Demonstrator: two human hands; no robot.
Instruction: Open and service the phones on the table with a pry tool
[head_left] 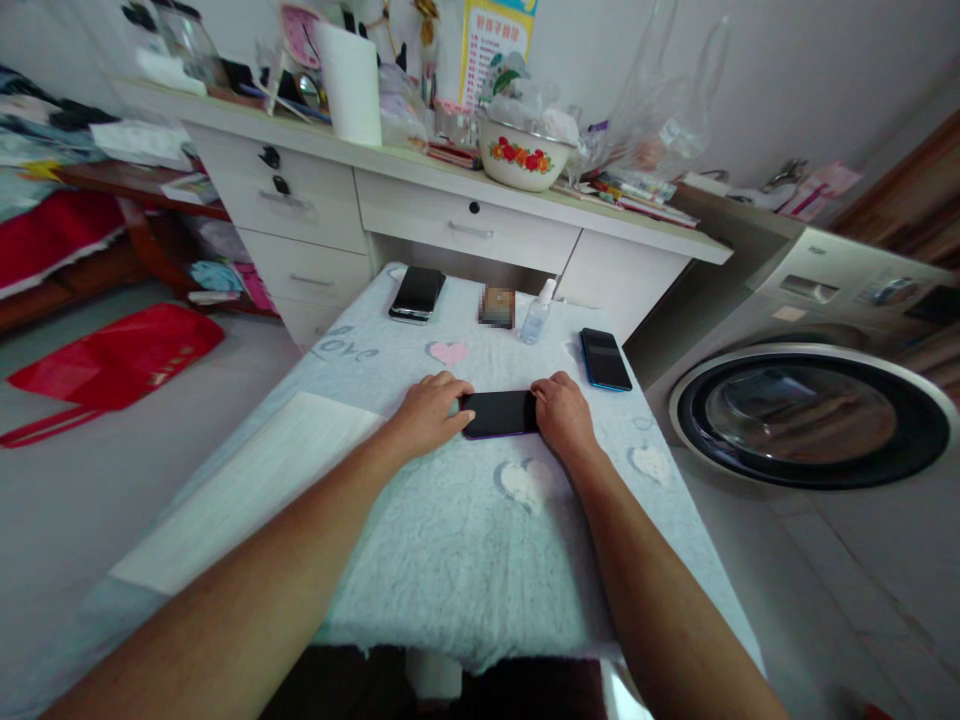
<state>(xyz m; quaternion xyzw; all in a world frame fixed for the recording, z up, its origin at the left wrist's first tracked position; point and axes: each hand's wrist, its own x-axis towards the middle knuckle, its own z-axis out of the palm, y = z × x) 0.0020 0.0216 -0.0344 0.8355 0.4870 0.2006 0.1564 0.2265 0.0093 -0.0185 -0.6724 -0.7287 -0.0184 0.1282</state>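
Note:
A dark smartphone (499,414) lies sideways, screen up, at the middle of the cloth-covered table (480,560). Its left end is gripped by my left hand (431,412), the thumb resting along the near corner. My right hand (562,410) closes on the opposite end, fingers curled at the far edge. Beyond my right hand lies a second phone with a blue edge (606,360). Farther off stand a clear spray bottle (535,316) and a small pixelated brown item (497,307). Another black phone (418,293), apparently stacked on something, rests at the far left.
Behind the table runs a white drawer desk (469,225) bearing a paper roll (349,85) and a flowered bowl (525,155). A washing machine (817,360) stands at the right. On the left floor lies a red bag (124,355).

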